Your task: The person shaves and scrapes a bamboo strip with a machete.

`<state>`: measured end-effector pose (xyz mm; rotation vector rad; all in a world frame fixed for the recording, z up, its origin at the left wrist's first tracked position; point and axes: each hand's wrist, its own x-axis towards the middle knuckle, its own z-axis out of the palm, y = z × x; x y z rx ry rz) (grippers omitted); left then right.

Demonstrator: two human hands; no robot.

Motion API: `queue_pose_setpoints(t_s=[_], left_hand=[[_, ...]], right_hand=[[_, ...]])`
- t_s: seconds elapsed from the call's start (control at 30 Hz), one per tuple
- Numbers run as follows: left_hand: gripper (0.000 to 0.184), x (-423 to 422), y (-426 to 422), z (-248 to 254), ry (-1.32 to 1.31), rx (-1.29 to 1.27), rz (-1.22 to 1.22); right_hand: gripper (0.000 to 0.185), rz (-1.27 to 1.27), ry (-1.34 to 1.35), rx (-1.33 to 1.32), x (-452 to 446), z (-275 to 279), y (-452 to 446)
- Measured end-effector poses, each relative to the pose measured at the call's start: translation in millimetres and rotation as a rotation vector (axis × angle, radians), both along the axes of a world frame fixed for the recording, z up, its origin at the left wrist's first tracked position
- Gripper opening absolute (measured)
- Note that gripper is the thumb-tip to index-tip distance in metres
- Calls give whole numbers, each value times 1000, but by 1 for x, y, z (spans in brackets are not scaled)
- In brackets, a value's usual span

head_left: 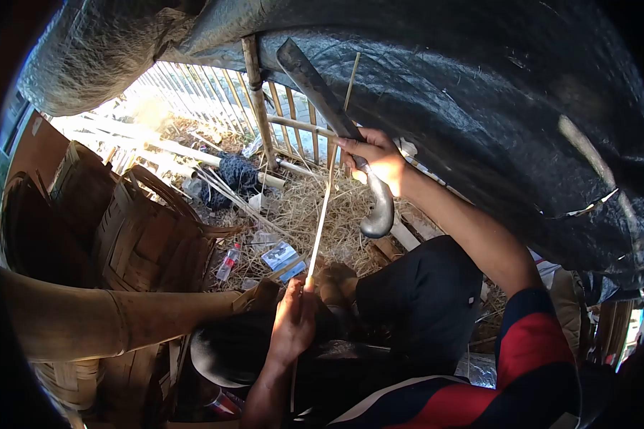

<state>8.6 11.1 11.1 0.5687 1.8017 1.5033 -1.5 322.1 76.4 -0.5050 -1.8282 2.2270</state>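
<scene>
My right hand point(379, 159) is closed around the machete point(315, 87) near where its dark blade meets the curved, knobbed handle. The blade points up and to the left. A long thin bamboo strip point(322, 222) runs upward from my left hand point(293, 322), passes by the fingers of my right hand and ends above it. The fingers of my left hand are wrapped round the strip's lower part, above my dark-trousered lap. Whether my right fingers also touch the strip is unclear.
Woven bamboo baskets point(150, 243) stand at the left behind a thick bamboo pole point(122, 318). Shavings point(350, 214) cover the ground, with a plastic bottle point(228, 262) among them. Black sheeting point(479, 107) hangs overhead and right, beside a slatted fence point(293, 114).
</scene>
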Motion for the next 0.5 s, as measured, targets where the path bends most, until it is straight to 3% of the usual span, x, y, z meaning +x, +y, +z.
queue_pose_setpoints(t_s=[0.1, 0.13, 0.27, 0.37, 0.43, 0.5], left_hand=[[13, 0, 2, -1, 107, 188, 110], [19, -4, 3, 7, 188, -18, 46], [24, -2, 9, 19, 187, -40, 82], [27, -6, 13, 29, 285, -217, 90], [27, -7, 16, 27, 552, -230, 111], [27, -9, 15, 30, 517, -292, 130]], right_hand=[[23, -47, -45, 92, 15, 12, 2], [25, -77, -99, 145, 20, 16, 1], [28, -28, -55, 201, 23, 3, 8], [29, 63, -48, 288, 19, 4, 7], [32, 256, 4, 112, 17, -7, -8], [29, 357, -113, 191, 24, -4, -19]])
